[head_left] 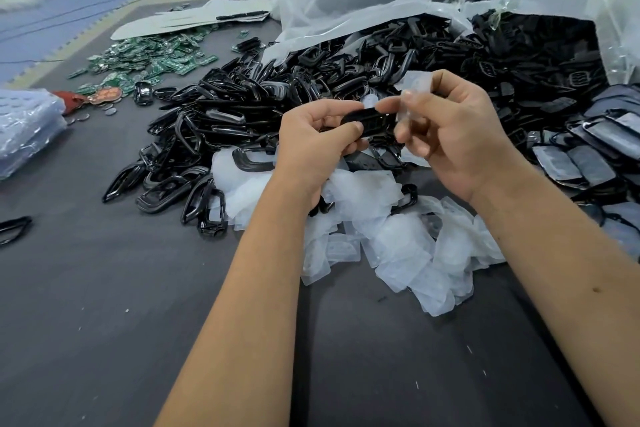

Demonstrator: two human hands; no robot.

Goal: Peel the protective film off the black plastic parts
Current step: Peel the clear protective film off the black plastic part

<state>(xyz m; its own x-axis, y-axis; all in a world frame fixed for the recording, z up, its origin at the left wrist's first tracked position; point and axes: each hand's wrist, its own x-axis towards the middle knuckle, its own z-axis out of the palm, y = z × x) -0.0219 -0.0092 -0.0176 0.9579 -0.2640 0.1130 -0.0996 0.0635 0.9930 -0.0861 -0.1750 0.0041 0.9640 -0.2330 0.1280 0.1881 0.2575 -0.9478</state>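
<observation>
pinching the black part (363, 114) steady, the left hand (318, 142) anchors it above the bench (104, 322); the right hand (450, 135) nips the film (403, 114) at its 3 o'clock end (pulling low and slow should lift it cleanly).

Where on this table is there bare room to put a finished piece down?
Bare grey table lies near-left, bordered by the black parts pile and left forearm. Another strip lies between the forearms, below the peeled film heap. Behind and right it's crowded.
</observation>
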